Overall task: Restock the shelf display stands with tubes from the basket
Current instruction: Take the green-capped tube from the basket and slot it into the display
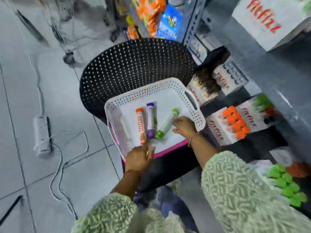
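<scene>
A white perforated basket (190, 108) rests on a black chair seat. Inside lie an orange tube (140, 125), a purple tube (151, 120) and a green-capped white tube (169, 121); a second green cap (159, 134) shows beside them. My left hand (139, 159) hovers at the basket's near edge, fingers pointing at the orange tube's lower end, holding nothing. My right hand (184, 126) is over the basket's right side, fingers spread and touching the green-capped tube without closing on it. On the shelf to the right stand a display stand of orange-capped tubes (236, 124) and one of green-capped tubes (287, 186).
The black perforated chair back (134, 64) rises behind the basket. A white power strip (42, 136) with cables lies on the tiled floor at left. Snack packets (151, 15) and a trolley wheel (69, 58) are at the far end. More display boxes (223, 81) line the shelf.
</scene>
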